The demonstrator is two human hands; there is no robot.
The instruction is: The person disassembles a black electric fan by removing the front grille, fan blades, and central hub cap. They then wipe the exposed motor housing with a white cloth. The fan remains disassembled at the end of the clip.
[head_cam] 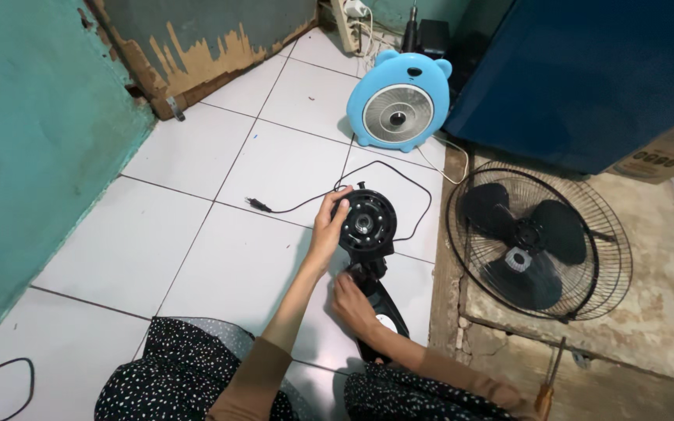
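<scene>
A black round fan motor housing [370, 222] stands upright on the white tiled floor, its front facing me, joined below to a black stand [388, 318]. My left hand [328, 228] grips the housing's left rim. My right hand [352, 302] is closed around the neck where the housing meets the stand. The fan's black power cord loops behind the housing and ends in a plug [257, 205] lying on the tiles to the left. My legs, in dotted black cloth, are at the bottom edge.
A wire guard holding a black three-blade propeller [536, 243] lies on the bare concrete patch to the right. A screwdriver [551, 376] lies near my right elbow. A small light-blue fan [399, 103] stands farther back, beside a dark blue cabinet [587, 70] and a cardboard box [665, 156]. A teal wall [33, 125] runs along the left.
</scene>
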